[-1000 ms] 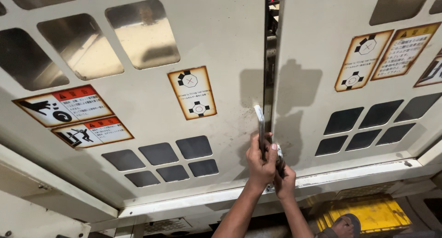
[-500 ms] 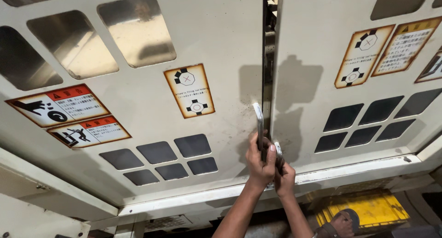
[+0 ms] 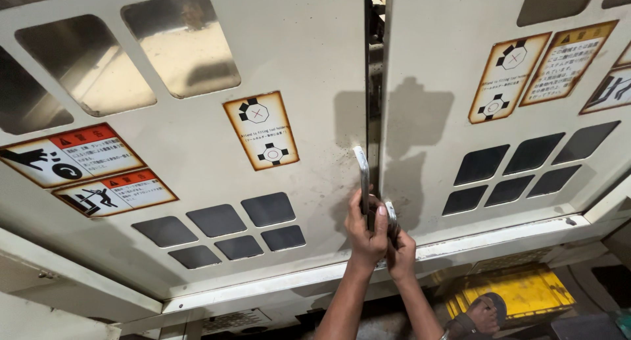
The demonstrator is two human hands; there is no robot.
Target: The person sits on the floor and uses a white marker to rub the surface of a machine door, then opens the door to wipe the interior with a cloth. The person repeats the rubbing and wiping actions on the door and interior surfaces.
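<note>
Two cream machine doors meet at a narrow dark gap (image 3: 374, 83) running up the middle. My left hand (image 3: 363, 229) is closed around the metal bar handle (image 3: 361, 171) on the left door (image 3: 197, 182). Just beside and below it, my right hand (image 3: 401, 249) grips the smaller handle (image 3: 390, 210) on the right door (image 3: 460, 103). Both forearms reach up from the bottom of the view, close together. My hands cover the lower ends of both handles.
Warning stickers (image 3: 261, 131) and dark square window panes (image 3: 227, 229) cover both doors. A metal rail (image 3: 263, 289) runs under the doors. Below right lie a yellow tray (image 3: 526, 292) and a sandalled foot (image 3: 483, 314).
Both hands have stayed on the handles. The view has drifted slightly, and the gap between the doors looks about the same width.
</note>
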